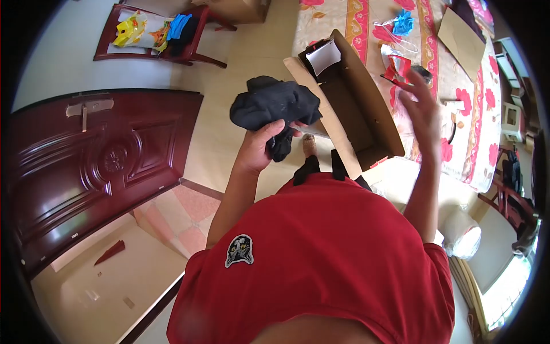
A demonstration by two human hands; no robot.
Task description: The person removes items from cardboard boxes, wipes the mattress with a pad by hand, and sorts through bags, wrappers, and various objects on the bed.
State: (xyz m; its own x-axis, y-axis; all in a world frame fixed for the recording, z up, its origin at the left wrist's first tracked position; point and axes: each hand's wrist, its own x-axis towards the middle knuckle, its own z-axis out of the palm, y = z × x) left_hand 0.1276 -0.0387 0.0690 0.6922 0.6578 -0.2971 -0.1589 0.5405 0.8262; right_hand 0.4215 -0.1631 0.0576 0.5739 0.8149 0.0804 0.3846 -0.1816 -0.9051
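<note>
My left hand (264, 143) is closed round a bundle of black cloth (275, 103), held up to the left of an open cardboard box (358, 97). A white piece (323, 57) lies at the far end of the box. My right hand (421, 109) is raised over the box's right side, with its fingers apart and slightly blurred, and holds nothing. Just beyond its fingertips, a red and white packet (396, 67) lies on the flowered tablecloth (472, 114).
On the table are a blue crumpled item (403, 23), a flat cardboard sheet (461, 43) and a small dark object (423, 73). A chair (197, 43) with bags stands at the upper left, above a dark red door (109, 160). A plastic bag (461, 235) is at the lower right.
</note>
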